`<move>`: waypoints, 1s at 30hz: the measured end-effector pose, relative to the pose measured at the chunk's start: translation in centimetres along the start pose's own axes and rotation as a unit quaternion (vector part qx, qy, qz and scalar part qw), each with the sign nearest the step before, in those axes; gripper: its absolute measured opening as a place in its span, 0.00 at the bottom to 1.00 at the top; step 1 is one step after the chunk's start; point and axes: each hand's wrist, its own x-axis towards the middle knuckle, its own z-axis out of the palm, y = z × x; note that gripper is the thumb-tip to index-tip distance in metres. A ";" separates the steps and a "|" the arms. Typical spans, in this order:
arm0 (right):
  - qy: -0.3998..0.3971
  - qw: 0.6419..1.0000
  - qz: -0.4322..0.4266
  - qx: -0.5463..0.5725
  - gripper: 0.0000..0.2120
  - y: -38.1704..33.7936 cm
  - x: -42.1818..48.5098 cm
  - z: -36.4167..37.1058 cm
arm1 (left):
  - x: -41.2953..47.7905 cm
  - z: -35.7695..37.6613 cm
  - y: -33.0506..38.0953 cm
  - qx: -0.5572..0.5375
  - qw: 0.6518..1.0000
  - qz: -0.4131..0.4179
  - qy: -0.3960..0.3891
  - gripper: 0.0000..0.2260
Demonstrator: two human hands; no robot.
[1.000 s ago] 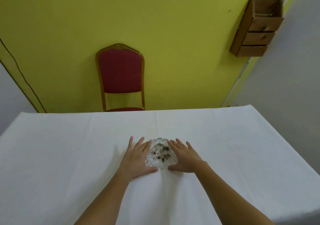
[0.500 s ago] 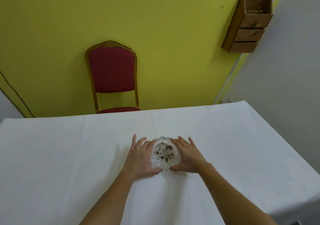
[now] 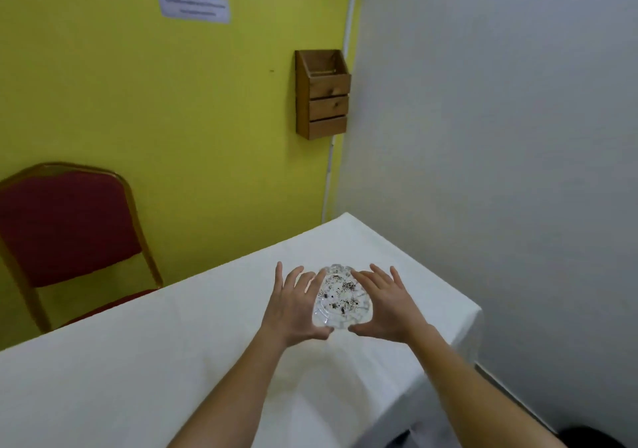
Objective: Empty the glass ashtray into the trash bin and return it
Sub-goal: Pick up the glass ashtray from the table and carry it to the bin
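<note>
The glass ashtray (image 3: 340, 299), clear cut glass with dark ash specks inside, is held between both hands above the white tablecloth (image 3: 145, 371). My left hand (image 3: 293, 309) presses its left side with fingers spread. My right hand (image 3: 386, 304) presses its right side, thumb under the near rim. The ashtray sits level, lifted off the cloth. No trash bin can be made out for certain in this view.
A red chair with a gold frame (image 3: 65, 237) stands behind the table at the left. A wooden wall box (image 3: 324, 98) hangs on the yellow wall. The grey wall (image 3: 518, 136) runs close along the table's right edge. A dark object (image 3: 587, 439) shows at the bottom right corner.
Both hands have lifted the ashtray off the cloth and carried it right, toward the table's right end. The view has swung right, so the chair is now at the left.
</note>
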 end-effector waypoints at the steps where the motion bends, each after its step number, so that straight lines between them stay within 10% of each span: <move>1: 0.005 1.000 0.020 -0.009 0.50 1.7 -1.3 -0.8 | 1.6 0.1 1.8 -0.002 1.000 0.021 0.003 0.48; 17: 0.015 0.952 0.289 -0.095 0.49 23.6 -27.4 -6.8 | 14.7 8.3 33.8 -0.071 0.953 0.293 -0.031 0.49; 30: 0.020 0.848 0.530 0.006 0.51 33.2 -37.4 -4.0 | 23.2 18.9 49.0 -0.125 0.879 0.449 -0.098 0.49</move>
